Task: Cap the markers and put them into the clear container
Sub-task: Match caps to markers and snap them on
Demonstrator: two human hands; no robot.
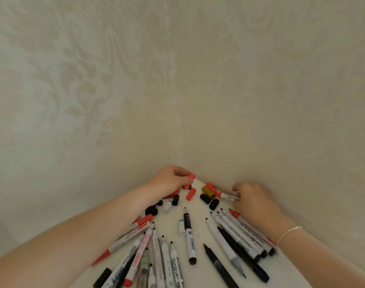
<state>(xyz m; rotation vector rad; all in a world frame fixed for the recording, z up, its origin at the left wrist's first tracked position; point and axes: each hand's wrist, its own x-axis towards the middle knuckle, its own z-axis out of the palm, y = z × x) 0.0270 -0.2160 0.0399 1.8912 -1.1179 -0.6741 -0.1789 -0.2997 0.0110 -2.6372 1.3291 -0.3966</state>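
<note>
Markers and their caps are split between the two hands. The left hand pinches a red cap at its fingertips, lifted just off the pile, presumably picked to match. The right hand curls round the barrel of a red-tipped marker, its uncapped nib pointing left toward that cap; the two look lined up to be pushed together, though they are apart at present.

Between the hands, loose caps lie in the far corner of the white table: roughly three more red ones, about five or six black ones, one brownish cap and a white one. I cannot count them exactly, since the left hand covers some.

Nearer the person, uncapped markers fan out in two groups: about nine or ten on the left, about seven on the right, with a black-and-white marker lying alone in the middle. The clear container is not in view.
</note>
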